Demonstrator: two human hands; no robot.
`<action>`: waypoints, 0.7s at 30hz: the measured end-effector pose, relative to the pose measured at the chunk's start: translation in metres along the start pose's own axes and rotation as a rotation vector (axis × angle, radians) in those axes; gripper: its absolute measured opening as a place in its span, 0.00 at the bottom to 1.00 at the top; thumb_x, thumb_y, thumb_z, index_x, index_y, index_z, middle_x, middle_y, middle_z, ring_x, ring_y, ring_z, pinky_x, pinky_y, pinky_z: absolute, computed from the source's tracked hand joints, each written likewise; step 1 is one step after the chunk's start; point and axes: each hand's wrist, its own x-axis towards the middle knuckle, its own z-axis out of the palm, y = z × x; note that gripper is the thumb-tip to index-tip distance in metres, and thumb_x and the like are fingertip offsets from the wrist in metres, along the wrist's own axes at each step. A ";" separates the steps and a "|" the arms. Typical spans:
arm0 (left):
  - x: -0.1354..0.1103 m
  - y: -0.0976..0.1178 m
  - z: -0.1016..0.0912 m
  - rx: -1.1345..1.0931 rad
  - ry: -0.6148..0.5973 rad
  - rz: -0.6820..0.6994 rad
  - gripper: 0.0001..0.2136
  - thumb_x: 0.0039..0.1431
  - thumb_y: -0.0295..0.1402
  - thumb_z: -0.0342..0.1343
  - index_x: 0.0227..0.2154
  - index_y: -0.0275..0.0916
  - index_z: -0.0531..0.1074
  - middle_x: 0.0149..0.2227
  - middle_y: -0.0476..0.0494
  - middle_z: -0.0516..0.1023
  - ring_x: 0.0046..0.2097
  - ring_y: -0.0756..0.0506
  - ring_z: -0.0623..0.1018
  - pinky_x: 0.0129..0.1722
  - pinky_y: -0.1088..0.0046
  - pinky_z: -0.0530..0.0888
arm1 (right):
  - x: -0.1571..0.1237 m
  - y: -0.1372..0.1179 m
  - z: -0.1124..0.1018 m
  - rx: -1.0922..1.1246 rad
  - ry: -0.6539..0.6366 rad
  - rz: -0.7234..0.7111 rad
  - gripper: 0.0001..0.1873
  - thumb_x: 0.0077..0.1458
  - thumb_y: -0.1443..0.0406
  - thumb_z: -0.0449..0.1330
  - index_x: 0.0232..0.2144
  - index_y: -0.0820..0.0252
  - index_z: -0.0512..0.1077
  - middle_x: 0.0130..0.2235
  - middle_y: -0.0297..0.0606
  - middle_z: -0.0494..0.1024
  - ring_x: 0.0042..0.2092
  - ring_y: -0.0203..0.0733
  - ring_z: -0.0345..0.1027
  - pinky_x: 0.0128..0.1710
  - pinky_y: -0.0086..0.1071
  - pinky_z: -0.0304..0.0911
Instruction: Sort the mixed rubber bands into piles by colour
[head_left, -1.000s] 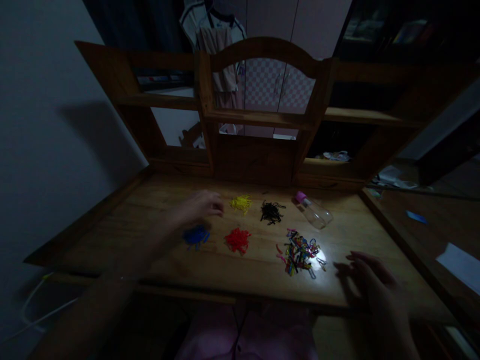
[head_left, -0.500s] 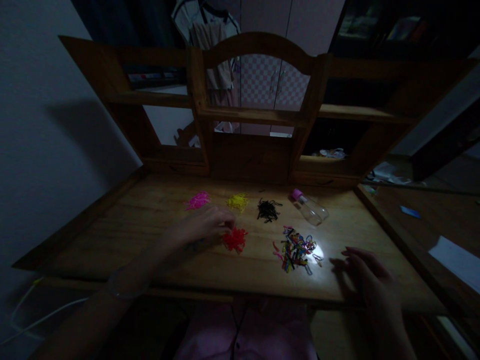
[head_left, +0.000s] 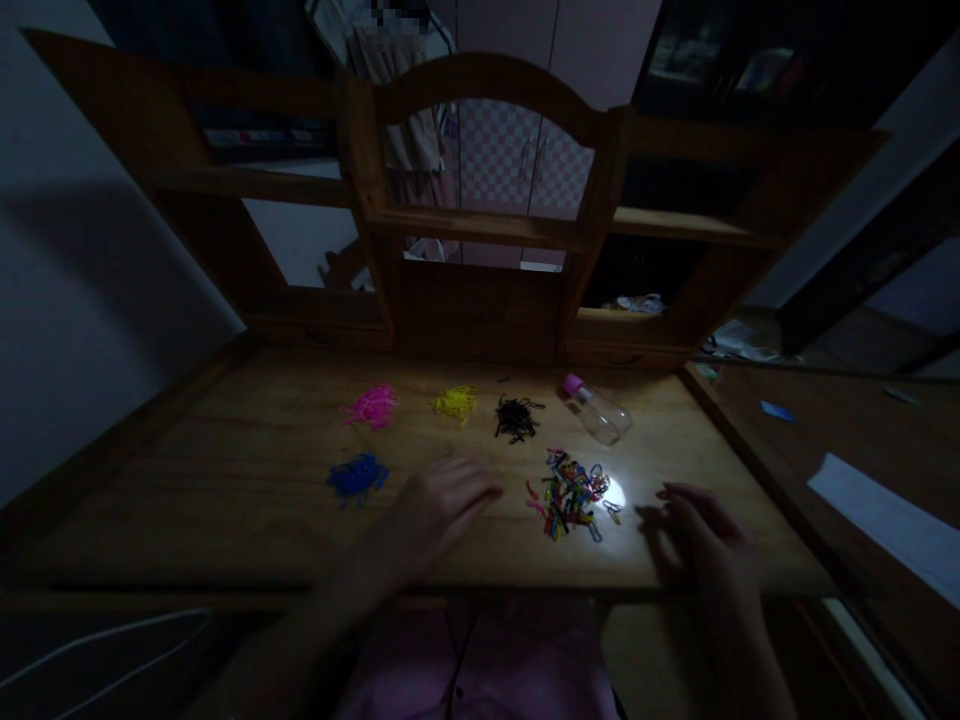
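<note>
On the grainy wooden bench, a clear, rounded bottle with a pink cap is lying at one o'clock from the mixed pile, whose thin, many-coloured loops are sprawling beside a glare. A black pile is sitting at eleven, a yellow pile and a pink pile at ten, a blue pile at nine. Nearer at nine, the left hand is blocking some bench, fingers curling inward; at three, the right hand is bending its fingers loosely. Whether either is gripping anything, I cannot tell. A wooden shelf is rising towards twelve.
</note>
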 end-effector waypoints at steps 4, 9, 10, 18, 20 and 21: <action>-0.002 0.031 0.060 -0.153 -0.040 -0.074 0.11 0.66 0.24 0.46 0.42 0.42 0.72 0.44 0.48 0.75 0.47 0.48 0.74 0.50 0.72 0.71 | 0.000 -0.001 0.000 0.042 -0.043 0.059 0.16 0.52 0.56 0.64 0.41 0.57 0.75 0.43 0.38 0.79 0.39 0.42 0.76 0.34 0.25 0.71; 0.014 0.026 0.091 -0.220 0.085 -0.298 0.10 0.65 0.25 0.45 0.41 0.41 0.70 0.43 0.45 0.73 0.45 0.48 0.74 0.48 0.72 0.72 | 0.000 0.001 -0.002 -0.008 -0.058 0.026 0.16 0.53 0.56 0.63 0.42 0.56 0.75 0.42 0.38 0.78 0.40 0.41 0.75 0.35 0.27 0.70; 0.017 0.022 0.093 -0.204 0.106 -0.328 0.10 0.65 0.25 0.45 0.42 0.40 0.70 0.44 0.44 0.72 0.45 0.47 0.74 0.47 0.71 0.72 | 0.001 0.001 -0.002 -0.015 -0.062 0.017 0.16 0.54 0.56 0.63 0.42 0.56 0.75 0.42 0.38 0.78 0.40 0.41 0.75 0.35 0.27 0.70; 0.035 -0.002 0.092 -0.135 -0.056 -0.335 0.07 0.62 0.25 0.47 0.36 0.40 0.69 0.41 0.44 0.69 0.43 0.46 0.73 0.44 0.70 0.71 | 0.001 -0.001 0.000 -0.060 -0.059 -0.056 0.15 0.54 0.56 0.62 0.40 0.58 0.75 0.39 0.39 0.78 0.38 0.42 0.73 0.37 0.32 0.69; 0.037 -0.003 0.093 -0.096 -0.086 -0.311 0.07 0.62 0.24 0.47 0.34 0.40 0.67 0.41 0.45 0.68 0.42 0.46 0.72 0.43 0.70 0.70 | 0.002 -0.001 0.000 -0.085 -0.061 -0.066 0.15 0.55 0.56 0.61 0.41 0.58 0.75 0.39 0.39 0.78 0.38 0.42 0.73 0.37 0.32 0.69; 0.038 -0.002 0.094 -0.065 -0.098 -0.295 0.07 0.62 0.24 0.46 0.34 0.40 0.67 0.41 0.45 0.67 0.43 0.46 0.71 0.43 0.70 0.70 | 0.002 -0.002 0.000 -0.093 -0.066 -0.067 0.15 0.55 0.56 0.61 0.41 0.58 0.75 0.39 0.39 0.78 0.38 0.42 0.73 0.37 0.32 0.69</action>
